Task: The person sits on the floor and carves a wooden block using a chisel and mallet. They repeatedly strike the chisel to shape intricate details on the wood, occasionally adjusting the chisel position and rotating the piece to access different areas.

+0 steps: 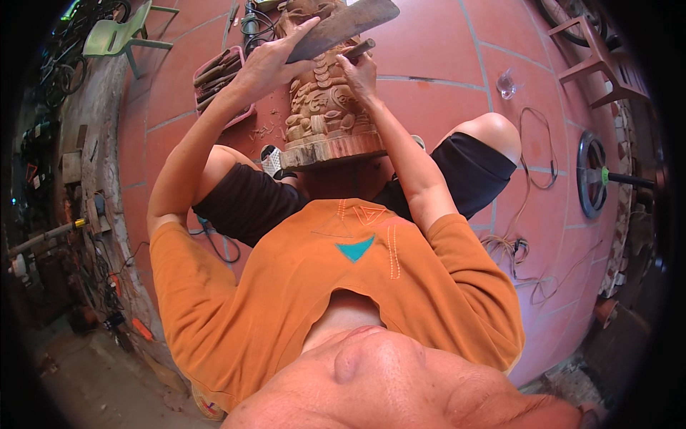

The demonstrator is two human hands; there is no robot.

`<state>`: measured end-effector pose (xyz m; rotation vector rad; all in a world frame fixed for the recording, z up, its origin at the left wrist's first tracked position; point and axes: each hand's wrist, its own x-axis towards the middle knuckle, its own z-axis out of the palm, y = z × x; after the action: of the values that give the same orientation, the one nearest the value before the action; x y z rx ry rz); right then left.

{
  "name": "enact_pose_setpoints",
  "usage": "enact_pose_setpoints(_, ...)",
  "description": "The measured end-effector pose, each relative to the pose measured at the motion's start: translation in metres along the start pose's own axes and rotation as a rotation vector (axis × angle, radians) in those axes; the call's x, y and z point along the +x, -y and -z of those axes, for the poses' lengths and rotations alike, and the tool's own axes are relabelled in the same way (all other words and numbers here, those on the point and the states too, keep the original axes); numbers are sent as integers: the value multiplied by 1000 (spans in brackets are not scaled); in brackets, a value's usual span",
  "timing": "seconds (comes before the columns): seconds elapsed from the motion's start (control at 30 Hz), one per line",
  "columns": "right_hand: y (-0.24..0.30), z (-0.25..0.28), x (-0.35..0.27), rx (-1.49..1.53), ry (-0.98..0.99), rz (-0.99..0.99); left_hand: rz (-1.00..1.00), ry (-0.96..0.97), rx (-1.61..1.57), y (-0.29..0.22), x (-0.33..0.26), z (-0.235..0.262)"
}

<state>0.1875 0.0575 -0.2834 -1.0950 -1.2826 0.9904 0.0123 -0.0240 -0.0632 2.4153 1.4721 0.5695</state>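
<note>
My left hand [275,61] grips the near end of a flat, worn wooden bat [350,27], whose broad end points up and to the right. My right hand [359,75] is closed round a carving chisel [359,48]; its round wooden handle end sticks up just under the bat, with a small gap visible. The chisel's blade is hidden by the hand. Between my legs a carved wooden sculpture [325,107] in relief lies on the floor, its flat sawn base toward me. Both hands are over its upper part, and the bat covers some of the carving.
A pink crate [246,114] of wooden-handled tools sits left of the sculpture, near scattered wood chips [268,131]. A green chair [118,36] stands far left, a brown chair [597,61] far right. Cables [525,161] and a clear cup [506,84] lie on the tiled floor.
</note>
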Motion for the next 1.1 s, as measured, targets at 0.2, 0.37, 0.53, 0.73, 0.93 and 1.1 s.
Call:
enact_pose_setpoints(0.2, -1, -2, 1, -59, -10, 65, 58, 103, 19, 1, -1, -4)
enact_pose_setpoints(0.37, -9, -5, 5, -35, -61, 99, 64, 96, -25, -5, 0, -2)
enact_pose_setpoints(0.53, -11, -7, 6, -12, -19, 135, -20, 16, -43, -7, 3, -2)
enact_pose_setpoints(0.73, 12, -2, 2, -182, 15, 187, 104, 176, 69, 2, 7, -10)
enact_pose_setpoints(0.93, 15, -3, 3, -184, -9, 254, 23, 85, 83, 2, 4, -9)
enact_pose_setpoints(1.1, 5, -2, 6, -203, 4, 208, -6, 45, 47, -4, 5, -8)
